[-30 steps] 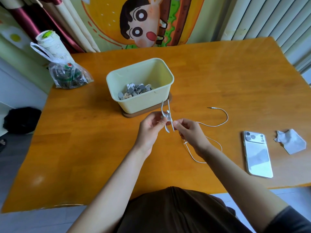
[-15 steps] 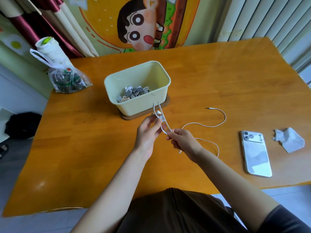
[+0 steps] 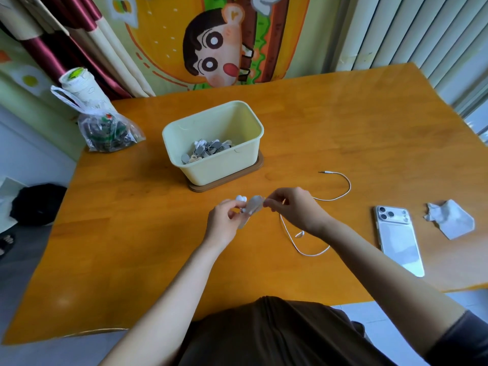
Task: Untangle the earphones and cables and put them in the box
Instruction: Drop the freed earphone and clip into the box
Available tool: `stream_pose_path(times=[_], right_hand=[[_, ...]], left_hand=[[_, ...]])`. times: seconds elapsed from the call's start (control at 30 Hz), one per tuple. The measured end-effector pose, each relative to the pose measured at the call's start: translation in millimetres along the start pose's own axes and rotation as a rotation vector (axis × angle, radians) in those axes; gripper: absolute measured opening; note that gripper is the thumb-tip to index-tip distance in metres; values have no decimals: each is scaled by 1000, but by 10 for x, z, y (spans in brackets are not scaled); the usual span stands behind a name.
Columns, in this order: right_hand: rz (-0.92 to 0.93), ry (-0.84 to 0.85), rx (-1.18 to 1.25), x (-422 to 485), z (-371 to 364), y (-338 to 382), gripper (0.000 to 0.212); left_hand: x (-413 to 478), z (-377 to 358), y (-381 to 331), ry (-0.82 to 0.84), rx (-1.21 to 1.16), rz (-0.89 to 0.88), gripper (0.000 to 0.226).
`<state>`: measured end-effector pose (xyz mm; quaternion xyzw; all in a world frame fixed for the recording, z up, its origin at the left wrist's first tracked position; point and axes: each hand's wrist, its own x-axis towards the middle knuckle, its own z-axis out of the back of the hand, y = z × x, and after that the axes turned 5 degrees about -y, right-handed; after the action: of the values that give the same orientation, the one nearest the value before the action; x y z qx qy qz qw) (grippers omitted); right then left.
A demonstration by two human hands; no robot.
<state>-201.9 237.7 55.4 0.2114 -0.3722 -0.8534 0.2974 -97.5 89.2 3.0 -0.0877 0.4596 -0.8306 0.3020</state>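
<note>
Showing the earphones [image 3: 241,198] pinched in the curled fingers of left hand [image 3: 224,220] and right hand [image 3: 293,210] near the box [image 3: 224,165], cable tail [image 3: 350,186] loose on the table [image 3: 343,128]; untangling and boxing judged unfinished.

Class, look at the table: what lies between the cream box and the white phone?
In the head view, the right hand and the curved plug end of the earphone cable lie between the box and the phone.

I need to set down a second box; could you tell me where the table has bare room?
Free: the near-left table between plastic bag and left hand; far right beyond the cable plug. Crowded: from the right hand across the cable to phone and tissue.
</note>
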Motion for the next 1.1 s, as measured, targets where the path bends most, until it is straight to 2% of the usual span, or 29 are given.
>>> stream_pose_path(times=[0.1,0.33,0.47,0.57,0.67,0.8,0.93,1.03,1.1], right_hand=[[26,-73,-37,59,118,-6,10],[58,-164,-30,111,206,-24,14],[36,-198,5,142,180,-33,13],[28,-215,15,161,105,-81,14],[0,-207,61,127,10,-148,16],[-79,-109,305,-14,-161,-150,27],[-94,-25,403,-132,-308,-80,25],[-60,-16,374,-198,-347,-32,25],[-29,-25,327,-228,-351,5,24]], left_hand=[[-47,-36,-51,78,-71,-23,20],[-88,60,-154,122,-233,4,15],[-129,101,-248,249,-267,-12,19],[-167,123,-347,289,-389,-26,21],[-150,159,-426,229,-531,-3,22],[-128,158,-498,195,-739,43,33],[-130,134,-557,140,-987,122,21],[-113,122,-530,45,-1022,195,16],[-93,101,-474,-59,-940,250,15]])
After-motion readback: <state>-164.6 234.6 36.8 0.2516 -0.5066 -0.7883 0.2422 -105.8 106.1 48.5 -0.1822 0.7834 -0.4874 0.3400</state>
